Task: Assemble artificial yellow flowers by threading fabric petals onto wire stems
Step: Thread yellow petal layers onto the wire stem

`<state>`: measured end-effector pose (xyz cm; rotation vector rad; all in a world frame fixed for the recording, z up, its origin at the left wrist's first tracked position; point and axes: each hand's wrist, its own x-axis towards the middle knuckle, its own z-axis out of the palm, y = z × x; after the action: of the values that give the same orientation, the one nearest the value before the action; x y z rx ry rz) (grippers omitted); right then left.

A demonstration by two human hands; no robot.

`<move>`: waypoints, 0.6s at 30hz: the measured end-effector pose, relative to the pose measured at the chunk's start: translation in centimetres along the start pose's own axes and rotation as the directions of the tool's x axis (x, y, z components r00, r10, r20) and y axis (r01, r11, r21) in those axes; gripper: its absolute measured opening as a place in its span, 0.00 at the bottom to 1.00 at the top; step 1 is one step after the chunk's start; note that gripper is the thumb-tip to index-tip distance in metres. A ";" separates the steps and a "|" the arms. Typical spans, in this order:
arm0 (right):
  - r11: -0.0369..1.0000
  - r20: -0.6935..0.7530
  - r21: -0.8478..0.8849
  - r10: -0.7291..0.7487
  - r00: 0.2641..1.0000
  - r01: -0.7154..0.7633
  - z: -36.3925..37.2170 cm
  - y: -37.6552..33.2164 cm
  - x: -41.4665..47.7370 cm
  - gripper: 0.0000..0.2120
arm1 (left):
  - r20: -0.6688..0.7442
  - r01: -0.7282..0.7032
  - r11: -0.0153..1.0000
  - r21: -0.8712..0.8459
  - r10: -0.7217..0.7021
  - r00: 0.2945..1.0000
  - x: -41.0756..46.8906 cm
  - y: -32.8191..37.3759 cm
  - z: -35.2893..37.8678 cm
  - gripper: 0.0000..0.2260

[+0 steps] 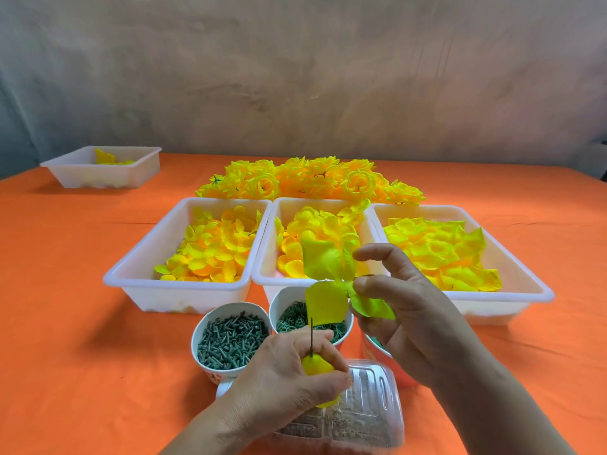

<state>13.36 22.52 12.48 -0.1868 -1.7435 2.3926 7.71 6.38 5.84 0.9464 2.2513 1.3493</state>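
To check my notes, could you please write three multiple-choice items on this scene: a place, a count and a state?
1. Where are the finished flowers? A) behind the trays B) in a drawer C) on the floor
2. How many trays stand in the near row? A) two B) three C) five
3. What does the right hand do? A) lies flat B) pinches a petal C) makes a fist
Key: 1A, they lie past the row; 2B, three side by side; 3B, it grips one.
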 end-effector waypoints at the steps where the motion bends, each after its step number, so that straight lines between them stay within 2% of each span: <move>1: 1.000 0.034 0.017 -0.006 0.999 0.006 0.1 -0.1 -0.1 0.14 | 0.002 -0.001 1.000 -0.003 0.001 1.000 0.0 0.0 0.0 0.05; 5: 1.000 0.107 0.029 0.005 0.994 -0.008 0.6 0.1 -0.4 0.14 | 0.015 -0.001 1.000 -0.004 0.001 1.000 0.0 0.0 -0.1 0.04; 10: 0.995 0.019 0.097 -0.040 0.999 0.038 0.7 -0.9 -0.6 0.18 | 0.008 -0.029 1.000 0.013 0.029 1.000 0.1 -0.3 0.0 0.05; 14: 0.993 -0.019 0.043 -0.111 0.994 0.112 0.2 -1.6 -0.4 0.30 | 0.001 -0.021 1.000 0.022 0.021 1.000 0.2 -0.5 0.0 0.05; 16: 0.975 -0.015 -0.041 -0.221 0.975 0.221 0.3 -1.2 -0.4 0.26 | 0.014 -0.009 1.000 0.005 0.009 1.000 0.2 -0.4 -0.1 0.05; 18: 0.870 -0.026 -0.236 -0.451 0.892 0.433 0.4 -0.5 -0.5 0.19 | 0.024 0.012 1.000 -0.017 -0.011 1.000 0.2 -0.2 -0.2 0.05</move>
<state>13.82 22.25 13.10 0.0834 -1.7838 1.8395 7.43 6.34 5.76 0.9377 2.2211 1.3428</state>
